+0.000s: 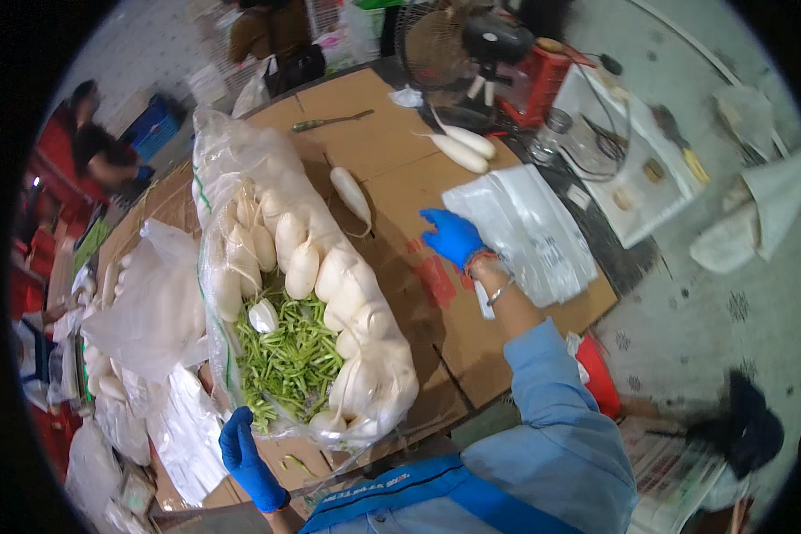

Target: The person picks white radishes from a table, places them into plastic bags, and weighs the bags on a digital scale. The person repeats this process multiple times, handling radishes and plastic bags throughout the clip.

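Observation:
My left hand [252, 460], in a blue glove, is at the near left corner of a large clear plastic bag [394, 360]; its fingers are bent and whether they pinch the film cannot be told. White radishes [302, 269] line the bag around a heap of cut green stems [287, 354], with a white piece [263, 316] on top. My right hand [450, 235], also gloved in blue, is over the cardboard beside a stack of flat plastic bags [527, 233], fingers spread and apparently holding nothing. Between the hand and the large bag lies a single radish [351, 192].
Two radishes [459, 152] and a thin tool with a green handle [314, 125] lie on the cardboard [400, 140]. A fan [440, 47], a red crate [537, 83] and a white foam box lid [647, 200] stand beyond. A person [103, 153] sits at the far left.

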Demonstrator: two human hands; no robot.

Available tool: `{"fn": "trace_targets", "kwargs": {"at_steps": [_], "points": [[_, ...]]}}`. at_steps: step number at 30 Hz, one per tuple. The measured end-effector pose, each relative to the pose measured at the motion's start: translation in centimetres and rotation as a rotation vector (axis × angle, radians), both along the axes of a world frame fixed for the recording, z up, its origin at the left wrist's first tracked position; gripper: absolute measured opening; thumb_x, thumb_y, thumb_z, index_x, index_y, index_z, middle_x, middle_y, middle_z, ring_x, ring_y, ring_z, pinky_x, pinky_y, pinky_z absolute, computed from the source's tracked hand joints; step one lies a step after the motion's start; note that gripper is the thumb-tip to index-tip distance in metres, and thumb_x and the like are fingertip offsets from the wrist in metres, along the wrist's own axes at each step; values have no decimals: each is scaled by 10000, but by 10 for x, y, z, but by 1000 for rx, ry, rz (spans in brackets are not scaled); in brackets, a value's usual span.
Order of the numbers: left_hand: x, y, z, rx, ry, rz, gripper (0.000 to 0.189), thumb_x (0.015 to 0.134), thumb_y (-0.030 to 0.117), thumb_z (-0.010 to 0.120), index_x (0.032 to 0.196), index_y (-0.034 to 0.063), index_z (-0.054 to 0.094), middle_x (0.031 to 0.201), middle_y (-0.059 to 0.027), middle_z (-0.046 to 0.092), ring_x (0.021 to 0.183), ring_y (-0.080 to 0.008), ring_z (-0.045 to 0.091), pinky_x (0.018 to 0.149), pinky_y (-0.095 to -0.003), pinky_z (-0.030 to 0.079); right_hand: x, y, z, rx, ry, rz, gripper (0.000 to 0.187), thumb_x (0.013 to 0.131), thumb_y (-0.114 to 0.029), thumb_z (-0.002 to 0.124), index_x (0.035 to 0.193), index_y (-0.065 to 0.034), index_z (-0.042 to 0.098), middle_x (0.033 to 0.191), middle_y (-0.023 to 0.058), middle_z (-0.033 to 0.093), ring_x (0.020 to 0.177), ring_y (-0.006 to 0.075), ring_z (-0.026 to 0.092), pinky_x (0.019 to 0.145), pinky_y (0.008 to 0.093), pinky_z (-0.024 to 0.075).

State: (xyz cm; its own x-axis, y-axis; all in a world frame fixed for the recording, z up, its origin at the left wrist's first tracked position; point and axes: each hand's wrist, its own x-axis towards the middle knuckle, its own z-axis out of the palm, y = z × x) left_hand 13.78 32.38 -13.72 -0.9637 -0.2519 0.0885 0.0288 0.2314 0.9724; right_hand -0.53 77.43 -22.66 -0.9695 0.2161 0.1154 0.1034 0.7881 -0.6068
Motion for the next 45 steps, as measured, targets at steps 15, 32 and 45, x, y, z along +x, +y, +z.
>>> {"fn": "trace_targets", "kwargs": {"at_steps": [15,32,45], "points": [[21,51,14,-440,5,304,181,863,-45,500,1003,-28,612,1028,-102,617,958,-172,570,874,-302,443,-190,148,-6,206,462,-180,340,763,-295,626,1023,-77,619,876,167,642,805,355,611,686,459,488],[92,-34,9,-311,74,421,193,846,-55,531,996,11,634,1007,-88,620,950,-175,570,847,-293,442,-131,-40,80,-1811,-5,694,637,827,-184,591,1371,-68,279,1296,144,431,942,246,572,791,341,499],[213,-314,21,-101,177,545,173,868,-26,507,991,-9,628,1009,-102,615,942,-183,566,852,-290,434,61,-430,234,-1386,89,929,740,810,-159,625,1411,-52,207,1395,161,322,1262,362,359,1004,474,364]]}}
